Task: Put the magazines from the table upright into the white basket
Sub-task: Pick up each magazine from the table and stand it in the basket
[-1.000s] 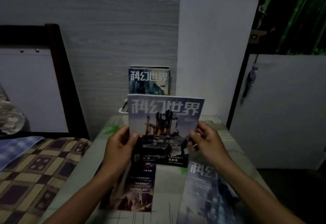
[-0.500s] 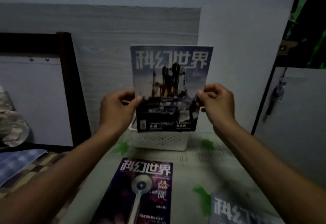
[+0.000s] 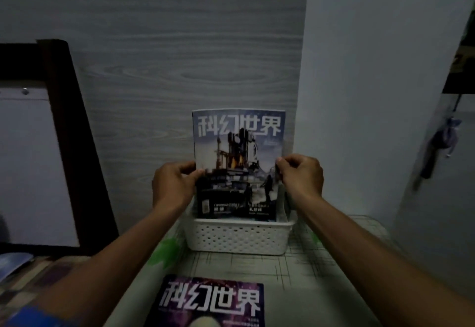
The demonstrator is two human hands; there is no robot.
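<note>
The glossy magazine with the pale blue cover, white block title and a dark rocket-tower picture (image 3: 237, 157) stands upright with its lower edge down inside the white perforated plastic basket (image 3: 237, 236), its cover facing you. The basket sits at 12 o'clock on the table, at the far end, close to the grey wood-grain wall panel (image 3: 180, 56). Whether the magazine's bottom already touches the basket floor is hidden by the front wall.

Your left hand (image 3: 173, 187) pinches the magazine's left edge at about mid-height, thumb on the cover and fingers curled behind. Your right hand (image 3: 302, 175) pinches the right edge at nearly the same height, fingers curled, thumb tip on the cover. Both forearms reach in from 7 and 5 o'clock.

A second magazine with a dark purple cover and the same white title (image 3: 212, 301) lies flat on the pale table with thin dark grid lines and green splashes (image 3: 308, 270), at 6 o'clock, well apart from the basket and cut off by the lower edge.

At 9 o'clock stands a dark wooden frame around a white panel (image 3: 59, 121). At 8 o'clock lies a checked brown cloth (image 3: 38, 275).
</note>
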